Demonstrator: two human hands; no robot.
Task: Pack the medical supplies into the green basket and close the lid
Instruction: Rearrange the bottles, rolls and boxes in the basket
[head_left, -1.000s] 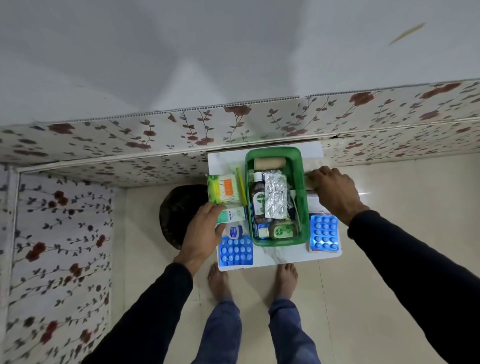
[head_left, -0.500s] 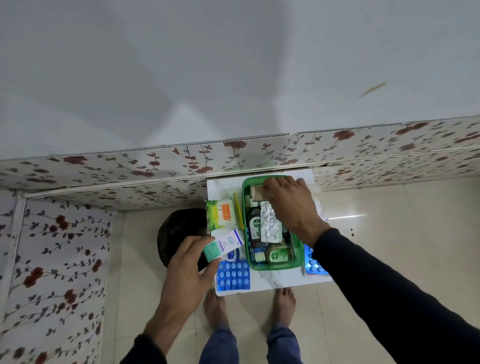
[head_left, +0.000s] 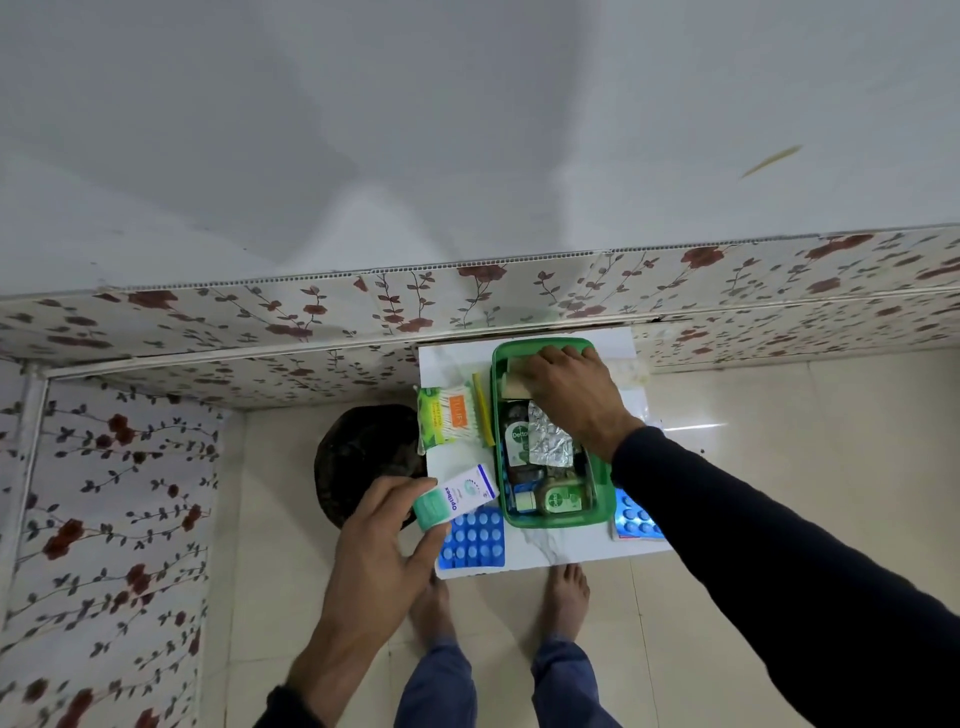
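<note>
The green basket (head_left: 556, 521) stands on a small white table (head_left: 545, 553). Inside lie a Dettol bottle (head_left: 518, 441), a foil strip (head_left: 550, 441) and a smaller green bottle (head_left: 558, 498). My right hand (head_left: 571, 397) reaches into the basket's far end, fingers curled over a beige bandage roll (head_left: 514, 385). My left hand (head_left: 379, 551) holds a white-and-green medicine box (head_left: 460, 493) in the air over the table's front left corner. A cotton swab pack (head_left: 447, 415) and a blue blister pack (head_left: 472, 538) lie left of the basket. Another blister pack (head_left: 634, 522) lies to its right.
A yellow strip (head_left: 482, 410) lies along the basket's left wall. A dark round object (head_left: 363, 457) sits on the floor left of the table. The floral wall panel (head_left: 467, 306) runs just behind the table. My bare feet (head_left: 569, 597) stand at its front edge.
My left hand lifted the medicine box off the table toward me. My right hand moved from the table's right side into the basket's far end with a bandage roll.
</note>
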